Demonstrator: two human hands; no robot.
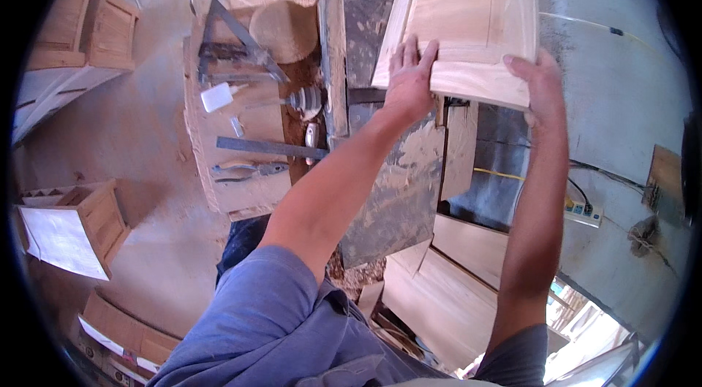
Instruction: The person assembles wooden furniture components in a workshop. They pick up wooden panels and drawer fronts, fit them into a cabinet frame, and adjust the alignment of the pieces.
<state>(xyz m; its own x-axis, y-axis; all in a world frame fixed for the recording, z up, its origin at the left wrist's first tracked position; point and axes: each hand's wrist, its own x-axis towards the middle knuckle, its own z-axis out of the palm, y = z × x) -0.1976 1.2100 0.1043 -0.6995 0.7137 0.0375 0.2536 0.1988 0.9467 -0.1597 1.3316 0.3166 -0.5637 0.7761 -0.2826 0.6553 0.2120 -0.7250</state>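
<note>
we have a pale wooden panel (457, 7) just ahead of our two hands, over the far part of the grey bench (395, 197); whether it rests there we cannot tell. our left hand (411, 80) lies flat on the panel's near edge, fingers slightly spread. our right hand (542, 91) pinches the near right corner, thumb on top. left of the bench, a board (259, 124) carries pliers (252, 170), a white bottle (216, 97) and a metal triangle (249, 41).

A dusty wooden tabletop (238, 198) carries 1 triangular frame (250, 41), 1 white bottle (216, 97), 1 dark flat bar (267, 147) and pliers (252, 171).
</note>
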